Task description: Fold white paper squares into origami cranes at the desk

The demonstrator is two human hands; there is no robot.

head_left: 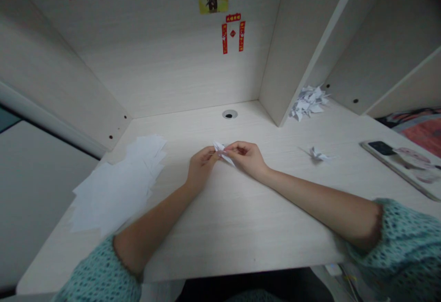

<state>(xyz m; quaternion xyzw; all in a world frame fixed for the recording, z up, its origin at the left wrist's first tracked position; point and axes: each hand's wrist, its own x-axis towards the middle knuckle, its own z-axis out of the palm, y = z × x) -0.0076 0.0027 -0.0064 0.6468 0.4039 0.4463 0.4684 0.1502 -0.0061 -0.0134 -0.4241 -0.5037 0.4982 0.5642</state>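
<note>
A small folded piece of white paper is pinched between both hands just above the middle of the desk. My left hand grips it from the left with thumb and fingers closed. From the right, my right hand pinches it too, its fingertips close to the left ones. The paper has pointed ends, one rising at the upper left and one slanting down to the lower right; the fingers cover its centre. Off to the right lies a folded paper crane, apart from the hands.
Loose white paper sheets are spread at the left of the desk. A heap of folded white papers sits behind the upright divider. A phone lies at the right edge. The back panel has a cable hole before it.
</note>
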